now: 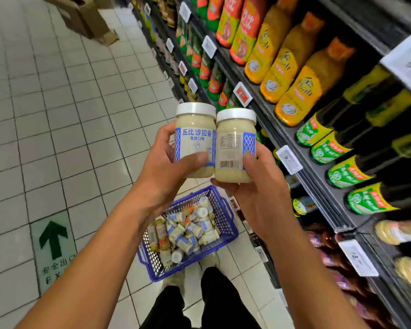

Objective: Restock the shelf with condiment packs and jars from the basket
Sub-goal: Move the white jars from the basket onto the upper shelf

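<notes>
Now each hand is clamped on a white-lidded jar, left hand and right hand, jars touching above the basket, so a knock could loosen either grip.

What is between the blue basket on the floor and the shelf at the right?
In the head view, only bare tiled floor separates the blue basket from the shelf; nothing stands there.
</notes>
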Motion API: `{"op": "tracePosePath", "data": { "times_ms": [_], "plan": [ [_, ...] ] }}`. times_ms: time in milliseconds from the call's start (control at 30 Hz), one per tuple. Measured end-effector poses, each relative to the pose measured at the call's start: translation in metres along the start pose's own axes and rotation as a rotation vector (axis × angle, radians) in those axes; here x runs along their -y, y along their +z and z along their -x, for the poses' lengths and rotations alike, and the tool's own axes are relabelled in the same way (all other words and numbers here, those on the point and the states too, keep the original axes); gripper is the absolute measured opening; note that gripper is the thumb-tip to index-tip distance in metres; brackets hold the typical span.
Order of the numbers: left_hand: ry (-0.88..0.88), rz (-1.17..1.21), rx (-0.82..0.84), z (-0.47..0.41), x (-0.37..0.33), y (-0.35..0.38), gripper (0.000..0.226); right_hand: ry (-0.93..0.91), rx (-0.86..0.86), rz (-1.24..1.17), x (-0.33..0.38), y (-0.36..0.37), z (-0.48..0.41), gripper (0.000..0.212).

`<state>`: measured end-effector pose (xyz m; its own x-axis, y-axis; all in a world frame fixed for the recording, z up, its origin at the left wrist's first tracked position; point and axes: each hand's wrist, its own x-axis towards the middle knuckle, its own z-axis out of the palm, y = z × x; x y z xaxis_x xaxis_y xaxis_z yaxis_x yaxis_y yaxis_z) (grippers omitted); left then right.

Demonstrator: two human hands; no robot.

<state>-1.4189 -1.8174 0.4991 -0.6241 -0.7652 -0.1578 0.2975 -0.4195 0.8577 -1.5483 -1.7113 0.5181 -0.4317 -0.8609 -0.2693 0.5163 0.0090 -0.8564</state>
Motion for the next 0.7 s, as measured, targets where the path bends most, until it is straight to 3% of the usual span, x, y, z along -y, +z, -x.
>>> {"op": "tracePosePath", "data": {
  "times_ms": [367, 533, 700],
  "plan": [
    [-0.006, -0.104, 0.180, 0.018, -0.032, 0.007, 0.085, -0.191, -0.098, 0.124, 0.001, 0.027, 0.031, 0.060],
    [-0.001, -0.103, 0.179, 0.024, -0.041, 0.005, 0.084, -0.108, 0.020, -0.027, 0.004, 0.028, 0.040, 0.052],
    [0.002, -0.082, 0.190, 0.028, -0.047, 0.004, 0.084, -0.160, 0.016, 0.118, 0.011, 0.029, 0.048, 0.051]
  ]
}}
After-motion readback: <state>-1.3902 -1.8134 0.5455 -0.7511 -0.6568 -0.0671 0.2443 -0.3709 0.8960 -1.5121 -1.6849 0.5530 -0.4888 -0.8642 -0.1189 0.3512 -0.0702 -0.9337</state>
